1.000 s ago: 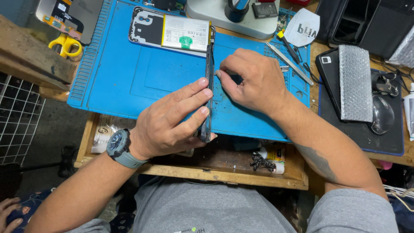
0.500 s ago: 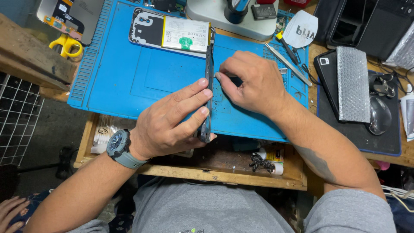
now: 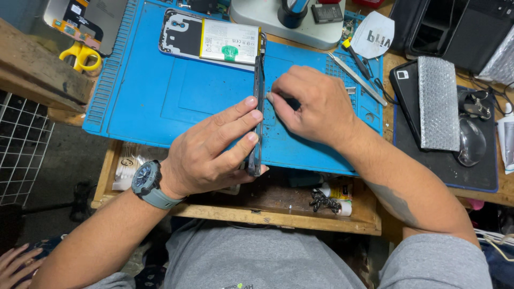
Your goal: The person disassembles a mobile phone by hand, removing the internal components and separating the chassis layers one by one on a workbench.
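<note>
My left hand (image 3: pixel 214 152) grips a dark phone (image 3: pixel 258 115) stood on its long edge above the blue work mat (image 3: pixel 155 91); fingers press its left face, the thumb is hidden behind it. My right hand (image 3: pixel 316 104) is closed beside the phone's right face, pinching a small dark tool whose tip touches the edge near the upper half. An opened phone back with a white battery (image 3: pixel 227 42) lies flat on the mat beyond the upright phone. A grey watch (image 3: pixel 147 182) sits on my left wrist.
Tweezers (image 3: pixel 356 77) lie on the mat's right side. A black pad with a bubble-wrapped item (image 3: pixel 439 101) sits to the right. Yellow scissors (image 3: pixel 80 56) lie at upper left. An open wooden drawer (image 3: pixel 300 214) with small bottles is below the mat. Another person's hand (image 3: pixel 13 265) shows at bottom left.
Both hands and the upright phone hold nearly the same place. My right hand has shifted very slightly along the phone's edge.
</note>
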